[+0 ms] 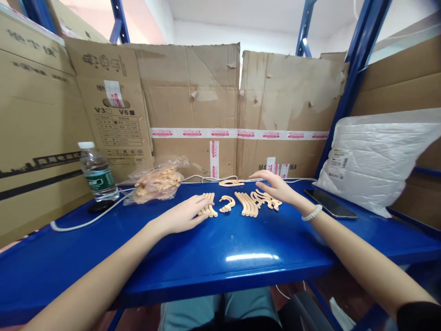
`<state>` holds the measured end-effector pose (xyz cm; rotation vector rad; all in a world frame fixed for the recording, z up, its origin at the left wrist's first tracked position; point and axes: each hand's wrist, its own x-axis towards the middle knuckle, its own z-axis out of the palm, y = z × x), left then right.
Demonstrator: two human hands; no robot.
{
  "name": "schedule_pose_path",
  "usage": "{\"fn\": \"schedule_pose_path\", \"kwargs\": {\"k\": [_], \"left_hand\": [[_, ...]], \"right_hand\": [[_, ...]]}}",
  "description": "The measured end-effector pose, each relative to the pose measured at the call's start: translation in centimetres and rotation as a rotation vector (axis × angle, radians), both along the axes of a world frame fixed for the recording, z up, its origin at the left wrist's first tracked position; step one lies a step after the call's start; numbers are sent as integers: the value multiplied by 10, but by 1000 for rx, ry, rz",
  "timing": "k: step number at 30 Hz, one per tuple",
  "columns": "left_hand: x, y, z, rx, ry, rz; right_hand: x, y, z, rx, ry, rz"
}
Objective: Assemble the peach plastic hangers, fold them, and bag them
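Observation:
Several curved pale wooden-looking pieces (pixel 211 209) lie side by side in a row, partly covered by my left hand (pixel 186 214). That hand rests over them palm down, its fingers stretched out. A second row of similar curved pieces (pixel 246 205) lies right of the middle, beside a loose heap of curved pieces (pixel 270 200). Above this heap my right hand (pixel 273 185) hovers with fingers apart, holding nothing that I can see. Between the two rows sit a few curved pieces (pixel 228 202) forming a hook shape. Farther back are more pieces (pixel 231 183).
A clear plastic bag of similar pieces (pixel 156 184) lies at the left, near a water bottle (pixel 99 174) and a round black object (pixel 100 207). At right are a phone (pixel 330 204) and a white plastic package (pixel 375 161). A white cable (pixel 82 224) and cardboard (pixel 193 105) border the blue table (pixel 206 257).

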<state>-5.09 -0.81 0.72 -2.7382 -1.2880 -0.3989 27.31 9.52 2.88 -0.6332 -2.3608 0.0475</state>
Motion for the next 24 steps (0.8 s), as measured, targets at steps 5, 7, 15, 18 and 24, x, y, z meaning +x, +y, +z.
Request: {"fn": "schedule_pose_path", "kwargs": {"k": [5, 7, 15, 18, 24], "left_hand": [[1, -2, -6, -179, 63, 45], [3, -1, -9, -186, 78, 61], [-1, 17, -20, -134, 100, 93], [-10, 23, -20, -134, 75, 84], [-17, 22, -22, -78, -3, 90]], "right_hand": [[22, 4, -22, -73, -255, -7], [25, 2, -37, -113, -319, -28], [47, 44, -53, -138, -338, -117], [51, 61, -47, -108, -317, -149], [13, 16, -34, -38, -164, -172]]}}
